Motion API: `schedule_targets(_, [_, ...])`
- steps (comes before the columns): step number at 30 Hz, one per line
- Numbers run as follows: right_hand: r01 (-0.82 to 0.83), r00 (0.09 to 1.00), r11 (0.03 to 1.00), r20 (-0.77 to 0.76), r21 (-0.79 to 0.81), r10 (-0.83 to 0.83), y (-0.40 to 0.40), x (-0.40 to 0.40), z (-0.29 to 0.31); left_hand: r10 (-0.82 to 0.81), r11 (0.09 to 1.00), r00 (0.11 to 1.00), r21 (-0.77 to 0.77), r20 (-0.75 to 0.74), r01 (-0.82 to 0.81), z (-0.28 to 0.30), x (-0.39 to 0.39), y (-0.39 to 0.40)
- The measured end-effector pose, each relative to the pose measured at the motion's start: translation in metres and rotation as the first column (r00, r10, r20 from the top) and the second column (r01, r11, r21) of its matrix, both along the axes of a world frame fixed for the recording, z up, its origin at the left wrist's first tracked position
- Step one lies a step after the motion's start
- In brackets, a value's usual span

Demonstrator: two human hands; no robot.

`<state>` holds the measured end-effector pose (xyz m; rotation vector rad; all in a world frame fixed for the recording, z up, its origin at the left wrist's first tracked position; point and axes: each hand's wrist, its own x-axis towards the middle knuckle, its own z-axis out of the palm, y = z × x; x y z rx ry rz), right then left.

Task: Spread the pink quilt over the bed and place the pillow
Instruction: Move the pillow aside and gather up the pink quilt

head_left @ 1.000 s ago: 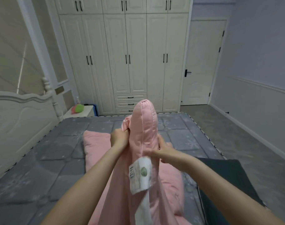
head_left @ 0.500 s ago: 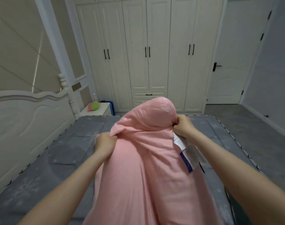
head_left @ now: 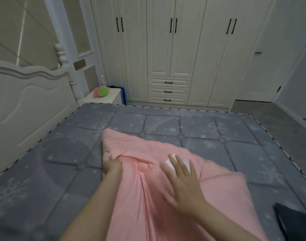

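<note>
Pink quilt (head_left: 175,197) lies bunched on the grey mattress of the bed (head_left: 209,129), reaching from the near edge toward its middle. From my remote seat I see the left hand (head_left: 113,166) gripping a fold at the quilt's left edge, fingers curled into the cloth. My view shows the right hand (head_left: 182,183) flat on the fabric, fingers spread, over a white label (head_left: 187,165). A dark object (head_left: 295,221) sits at lower right.

my right hand (head_left: 182,186) blurred and hid most of a white tag (head_left: 171,164); the pink quilt (head_left: 148,197) ran off the bottom edge.
</note>
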<state>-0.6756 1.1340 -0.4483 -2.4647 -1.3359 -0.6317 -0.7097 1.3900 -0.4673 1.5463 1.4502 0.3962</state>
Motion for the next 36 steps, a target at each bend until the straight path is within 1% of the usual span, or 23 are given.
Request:
schedule_targets(2, [0.028, 0.983, 0.960, -0.164, -0.278, -0.076, -0.014, -0.014, -0.083, -0.108, 0.994, 0.992, -0.016, -0.063, 0.107, -0.046, 0.005, -0.005])
schedule_targets(3, [0.054, 0.956, 0.926, -0.247, -0.374, -0.155, -0.022, -0.016, -0.114, -0.167, 0.986, 0.986, 0.023, -0.020, 0.168, -0.060, 0.003, -0.013])
schedule_targets(4, [0.077, 0.926, 0.897, -0.303, -0.436, -0.227, -0.027, -0.014, -0.139, -0.215, 0.975, 0.976, 0.062, 0.042, 0.212, -0.070, -0.003, -0.022])
schedule_targets(6, [0.101, 0.862, 0.847, -0.378, -0.522, -0.337, -0.032, -0.010, -0.173, -0.390, 0.896, 0.921, 0.230, -0.004, 0.381, -0.083, -0.027, -0.046])
schedule_targets(8, [0.108, 0.865, 0.818, -0.352, -0.564, -0.357, -0.033, -0.005, -0.199, -0.534, 0.715, 0.823, 0.417, -0.193, 0.562, -0.105, -0.060, -0.069])
schedule_targets(9, [0.119, 0.875, 0.822, -0.333, -0.556, -0.352, -0.029, -0.003, -0.208, -0.550, 0.640, 0.784, 0.457, -0.288, 0.617, -0.114, -0.077, -0.080])
schedule_targets(10, [0.134, 0.870, 0.828, -0.336, -0.545, -0.362, -0.024, 0.001, -0.216, -0.546, 0.589, 0.735, 0.440, -0.401, 0.678, -0.126, -0.092, -0.087])
schedule_targets(11, [0.152, 0.863, 0.838, -0.342, -0.525, -0.371, -0.020, 0.005, -0.226, -0.520, 0.572, 0.694, 0.400, -0.499, 0.716, -0.144, -0.103, -0.089])
schedule_targets(13, [0.175, 0.856, 0.880, -0.373, -0.442, -0.357, -0.014, 0.011, -0.233, -0.454, 0.627, 0.714, 0.378, -0.533, 0.681, -0.177, -0.108, -0.084])
schedule_targets(16, [0.176, 0.810, 0.929, -0.488, -0.326, -0.324, -0.010, 0.014, -0.225, -0.392, 0.838, 0.844, 0.236, -0.367, 0.492, -0.202, -0.095, -0.077])
schedule_targets(17, [0.173, 0.780, 0.938, -0.539, -0.301, -0.317, -0.010, 0.016, -0.213, -0.395, 0.862, 0.860, 0.194, -0.323, 0.469, -0.196, -0.087, -0.080])
schedule_targets(19, [0.290, 0.768, 0.941, -0.544, -0.176, -0.338, -0.008, 0.027, -0.191, -0.433, 0.825, 0.861, 0.268, -0.268, 0.498, -0.180, -0.068, -0.078])
schedule_targets(21, [0.404, 0.702, 0.912, -0.615, -0.070, -0.358, 0.003, 0.052, -0.149, -0.464, 0.762, 0.865, 0.412, -0.192, 0.500, -0.146, -0.036, -0.062])
schedule_targets(23, [0.446, 0.733, 0.891, -0.606, 0.083, -0.310, 0.018, 0.091, -0.087, -0.503, 0.673, 0.855, 0.562, -0.129, 0.480, -0.090, 0.015, -0.038])
schedule_targets(25, [0.456, 0.807, 0.856, -0.518, 0.242, -0.283, 0.044, 0.134, -0.009, -0.472, 0.611, 0.880, 0.702, -0.048, 0.365, -0.021, 0.072, -0.015])
schedule_targets(27, [0.428, 0.879, 0.822, -0.384, 0.376, -0.282, 0.070, 0.174, 0.069, -0.415, 0.611, 0.906, 0.763, 0.083, 0.210, 0.053, 0.121, 0.005])
schedule_targets(29, [0.392, 0.920, 0.790, -0.197, 0.472, -0.339, 0.091, 0.198, 0.125, -0.346, 0.641, 0.918, 0.764, 0.196, 0.079, 0.103, 0.153, 0.021])
schedule_targets(30, [0.369, 0.927, 0.790, -0.137, 0.490, -0.348, 0.099, 0.201, 0.139, -0.315, 0.636, 0.931, 0.769, 0.182, 0.065, 0.113, 0.162, 0.028])
schedule_targets(31, [0.360, 0.931, 0.800, -0.127, 0.480, -0.343, 0.105, 0.199, 0.138, -0.287, 0.624, 0.951, 0.776, 0.112, 0.097, 0.111, 0.166, 0.034])
schedule_targets(32, [0.370, 0.928, 0.811, -0.149, 0.453, -0.340, 0.109, 0.190, 0.125, -0.263, 0.620, 0.965, 0.768, 0.010, 0.161, 0.099, 0.169, 0.038])
schedule_targets(34, [0.353, 0.934, 0.865, -0.183, 0.357, -0.306, 0.108, 0.157, 0.061, -0.281, 0.622, 0.940, 0.710, -0.191, 0.330, 0.056, 0.160, 0.034])
schedule_targets(35, [0.338, 0.936, 0.911, -0.182, 0.237, -0.300, 0.099, 0.144, 0.016, -0.313, 0.610, 0.910, 0.677, -0.271, 0.411, 0.031, 0.151, 0.026])
schedule_targets(36, [0.329, 0.928, 0.943, -0.204, 0.048, -0.313, 0.088, 0.135, -0.033, -0.350, 0.581, 0.868, 0.646, -0.352, 0.495, 0.001, 0.141, 0.018])
